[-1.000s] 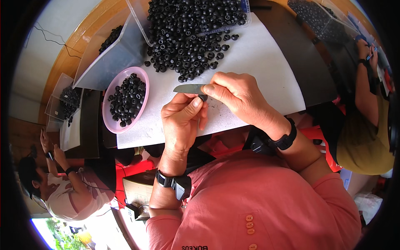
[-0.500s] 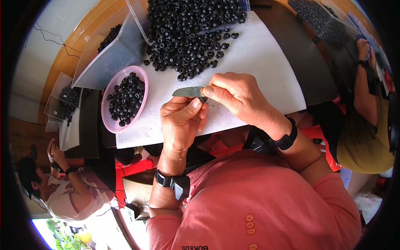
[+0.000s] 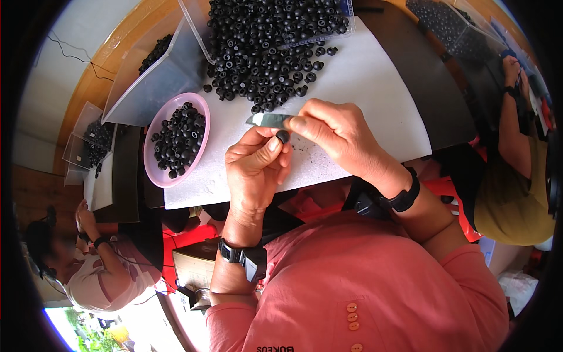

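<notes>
Between thumb and fingertips, my left hand (image 3: 253,161) pinches a small round black part (image 3: 283,136). My right hand (image 3: 334,134) grips a short knife blade (image 3: 270,121), held flat just above that part and pointing left; a handle, if any, is hidden in the fist. Past the blade, a large heap of loose black parts (image 3: 258,53), many with a round hole, spreads over the white sheet (image 3: 375,88). To the left of my hands, a pink oval bowl (image 3: 148,161) holds more of the same black parts.
A clear plastic bin (image 3: 158,82) stands behind the bowl, and another (image 3: 352,23) lies at the heap's far right. Dark crumbs (image 3: 311,151) dot the sheet beside my hands. One person (image 3: 111,264) sits at the left, another (image 3: 510,188) at the right.
The knife has lifted slightly away from the black part and tilted, so more of the part shows. My left hand has stayed nearly in place.
</notes>
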`<state>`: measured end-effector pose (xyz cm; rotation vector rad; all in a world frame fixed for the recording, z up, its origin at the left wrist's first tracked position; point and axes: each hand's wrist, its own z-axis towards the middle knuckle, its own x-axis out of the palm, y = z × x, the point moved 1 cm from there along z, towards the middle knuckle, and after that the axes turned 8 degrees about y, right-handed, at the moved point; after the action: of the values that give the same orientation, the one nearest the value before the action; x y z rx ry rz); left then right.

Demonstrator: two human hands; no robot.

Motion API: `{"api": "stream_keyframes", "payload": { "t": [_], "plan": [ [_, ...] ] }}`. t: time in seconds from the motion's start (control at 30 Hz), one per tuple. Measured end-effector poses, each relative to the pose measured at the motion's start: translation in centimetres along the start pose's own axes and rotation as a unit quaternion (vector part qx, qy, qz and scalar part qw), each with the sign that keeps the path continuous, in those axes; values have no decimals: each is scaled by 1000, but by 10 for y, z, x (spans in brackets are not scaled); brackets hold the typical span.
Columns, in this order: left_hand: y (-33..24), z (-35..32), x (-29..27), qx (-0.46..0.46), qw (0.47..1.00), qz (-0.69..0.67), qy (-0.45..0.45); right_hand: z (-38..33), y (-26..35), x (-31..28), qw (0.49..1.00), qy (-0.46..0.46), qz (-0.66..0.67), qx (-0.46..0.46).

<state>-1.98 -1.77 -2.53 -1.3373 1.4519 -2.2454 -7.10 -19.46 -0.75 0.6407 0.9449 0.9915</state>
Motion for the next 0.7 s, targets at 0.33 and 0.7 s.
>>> {"api": "stream_keyframes", "payload": {
  "t": [0.33, 0.7],
  "plan": [
    [6, -4, 5, 5, 999, 36, 25, 0, 6, -6, 994, 72, 57, 50],
    [2, -5, -1, -10, 998, -37, 41, 0, -1, -5, 985, 107, 129, 30]
  ]
}}
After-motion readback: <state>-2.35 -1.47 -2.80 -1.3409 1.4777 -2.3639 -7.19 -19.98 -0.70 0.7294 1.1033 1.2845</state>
